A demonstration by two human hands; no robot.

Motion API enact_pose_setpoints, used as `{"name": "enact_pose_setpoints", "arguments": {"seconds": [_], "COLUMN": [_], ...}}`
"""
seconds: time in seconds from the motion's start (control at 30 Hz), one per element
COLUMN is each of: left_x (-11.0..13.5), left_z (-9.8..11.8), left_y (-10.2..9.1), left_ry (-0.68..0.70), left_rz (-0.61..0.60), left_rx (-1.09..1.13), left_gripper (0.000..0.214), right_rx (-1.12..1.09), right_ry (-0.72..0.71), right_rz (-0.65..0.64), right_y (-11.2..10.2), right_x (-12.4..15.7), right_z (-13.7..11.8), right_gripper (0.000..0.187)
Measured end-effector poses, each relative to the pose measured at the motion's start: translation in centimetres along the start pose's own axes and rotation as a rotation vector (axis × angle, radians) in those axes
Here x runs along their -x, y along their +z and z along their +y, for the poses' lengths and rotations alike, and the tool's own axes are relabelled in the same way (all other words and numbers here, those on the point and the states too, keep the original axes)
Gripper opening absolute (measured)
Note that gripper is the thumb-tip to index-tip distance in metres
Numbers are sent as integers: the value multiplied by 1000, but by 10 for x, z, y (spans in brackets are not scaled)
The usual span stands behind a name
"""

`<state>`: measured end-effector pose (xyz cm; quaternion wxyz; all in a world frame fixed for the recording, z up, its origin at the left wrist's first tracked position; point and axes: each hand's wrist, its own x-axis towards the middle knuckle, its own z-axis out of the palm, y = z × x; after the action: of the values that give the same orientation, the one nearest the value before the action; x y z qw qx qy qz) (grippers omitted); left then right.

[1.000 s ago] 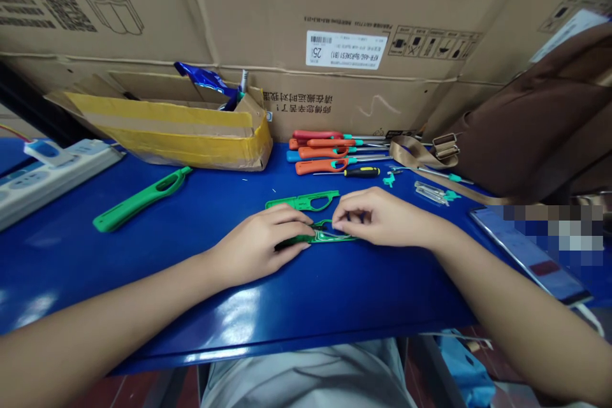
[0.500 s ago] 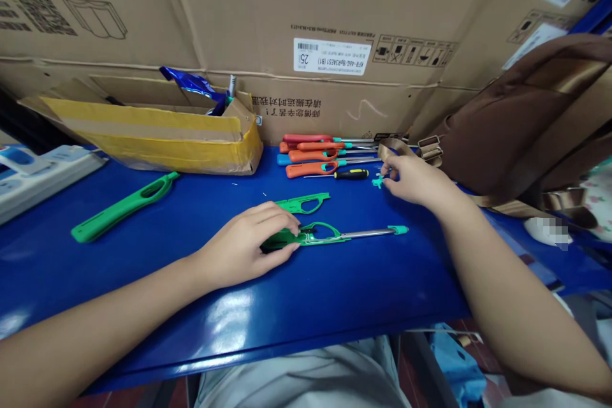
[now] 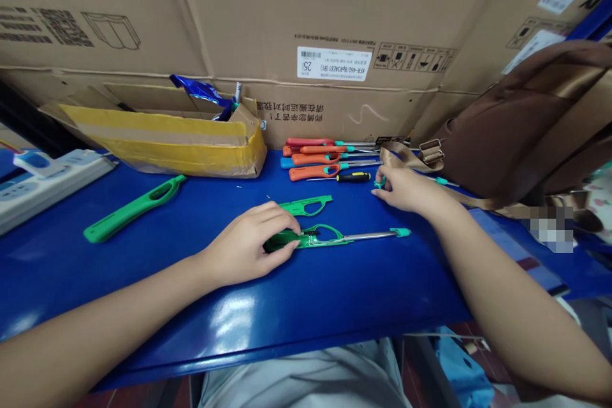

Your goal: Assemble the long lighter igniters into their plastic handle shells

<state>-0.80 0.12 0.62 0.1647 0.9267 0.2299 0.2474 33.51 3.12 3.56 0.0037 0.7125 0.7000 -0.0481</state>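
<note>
My left hand [image 3: 253,239] grips the handle end of an opened green lighter [image 3: 329,236] with a long metal tube and a turquoise tip. Thin wires show inside its half shell, while the palm hides the rear. Just behind it lies a loose green shell half [image 3: 313,205], partly covered by my fingers. Farther right, my right hand [image 3: 399,186] has its fingertips closed around a small turquoise plastic piece [image 3: 378,185] at the table surface. A yellow-and-black screwdriver [image 3: 354,177] lies left of that hand.
Several long lighters [image 3: 318,158] lie at the back. Another green handle shell [image 3: 134,209] rests left, near a power strip [image 3: 57,182]. A yellow-taped cardboard box [image 3: 167,143], a large carton [image 3: 229,25] and a brown bag [image 3: 521,108] border the blue table [image 3: 296,312].
My right fingers have closed over the turquoise piece, which lay partly exposed beside them. My left hand keeps its hold on the lighter. The view has shifted slightly.
</note>
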Motion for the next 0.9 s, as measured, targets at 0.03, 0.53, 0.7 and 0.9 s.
{"name": "enact_pose_setpoints", "arguments": {"seconds": [0.03, 0.53, 0.7, 0.9], "left_x": [0, 0, -1, -1], "left_z": [0, 4, 9, 17], "left_y": [0, 2, 10, 13], "left_ry": [1, 9, -25, -81], "left_rz": [0, 81, 283, 298], "left_rx": [-1, 12, 81, 189], "left_gripper": [12, 15, 17, 19], "right_rx": [-4, -552, -1215, -1202], "right_ry": [6, -70, -308, -411], "right_rz": [4, 50, -165, -163], "right_y": [1, -20, -15, 17], "right_x": [-1, 12, 38, 62], "right_z": [-1, -12, -57, -104], "right_gripper": [17, 21, 36, 26]}}
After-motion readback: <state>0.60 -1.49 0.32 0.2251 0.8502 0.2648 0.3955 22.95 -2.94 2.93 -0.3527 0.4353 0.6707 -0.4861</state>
